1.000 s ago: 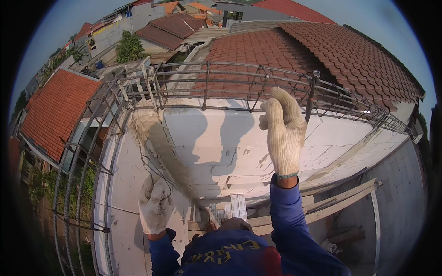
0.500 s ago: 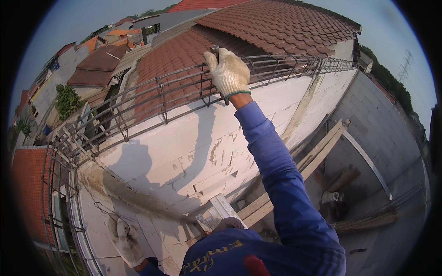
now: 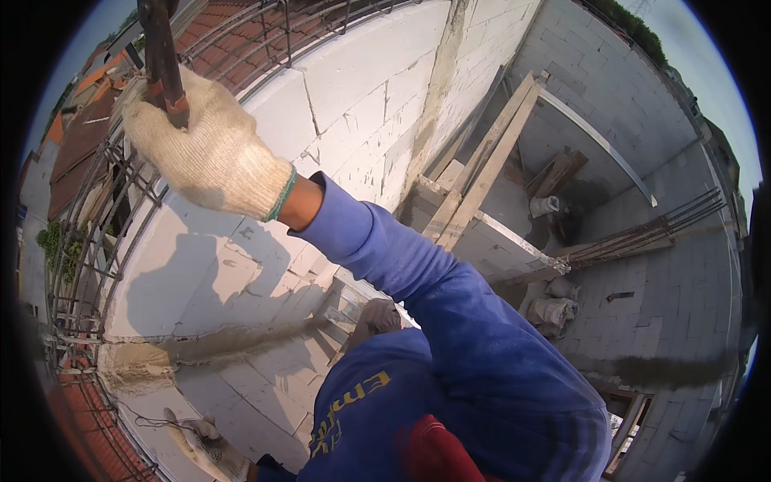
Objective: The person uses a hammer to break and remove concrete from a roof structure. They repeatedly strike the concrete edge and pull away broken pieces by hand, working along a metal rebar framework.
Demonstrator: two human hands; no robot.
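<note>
My right hand (image 3: 205, 149), in a cream knitted glove with a green cuff, is raised at the upper left. Its fingers close around a dark metal hand tool (image 3: 159, 52) with worn reddish parts near the grip; the top runs out of view, so its exact kind is unclear. Behind this hand runs a rebar cage (image 3: 277, 32) along the top of the white block wall. My left hand (image 3: 210, 451), gloved too, is low at the lower left. From its fingers extends thin tie wire (image 3: 152, 421), near another upright rebar cage (image 3: 76, 321).
White block wall (image 3: 361, 88) stands ahead, casting back my shadow. Timber planks (image 3: 490, 161) span the gap at the right. Beyond them lie sacks (image 3: 552, 312) and a bundle of rebar rods (image 3: 658, 229). Tiled roofs (image 3: 213, 32) lie beyond the wall.
The view has swung down and to the right. My right hand has come off the top of the rebar cage and appears closer, the tool showing clearly. My left hand stays low.
</note>
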